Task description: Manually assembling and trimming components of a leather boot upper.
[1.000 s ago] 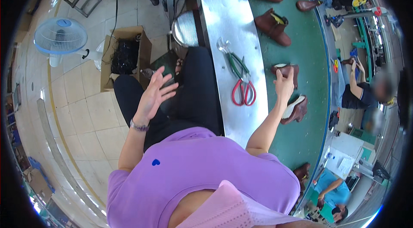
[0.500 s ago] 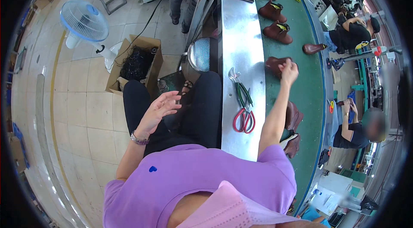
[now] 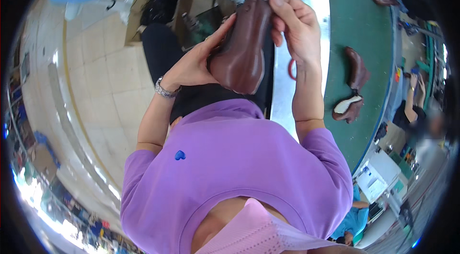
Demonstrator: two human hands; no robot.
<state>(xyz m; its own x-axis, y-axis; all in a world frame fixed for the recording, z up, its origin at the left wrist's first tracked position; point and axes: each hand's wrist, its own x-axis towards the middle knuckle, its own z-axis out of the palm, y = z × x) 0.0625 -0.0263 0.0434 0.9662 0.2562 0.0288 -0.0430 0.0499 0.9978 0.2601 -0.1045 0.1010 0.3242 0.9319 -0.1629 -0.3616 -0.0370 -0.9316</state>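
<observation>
We hold a brown leather boot (image 3: 242, 48) near the left edge of the silver metal tabletop (image 3: 282, 98), our left hand (image 3: 194, 62) gripping its side, our right hand (image 3: 303, 26) pinching its top.

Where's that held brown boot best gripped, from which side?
On the brown boot, cup the broad, rounded near end from the left with the left hand; its bulge likely fits a palm. The narrow end suits the right hand pinching from the right.

The left hand (image 3: 196, 62) cradles a brown boot (image 3: 243, 48) as the right hand (image 3: 301, 22) pinches its far end near a green worktop (image 3: 347, 19) holding brown footwear (image 3: 357, 69)
</observation>
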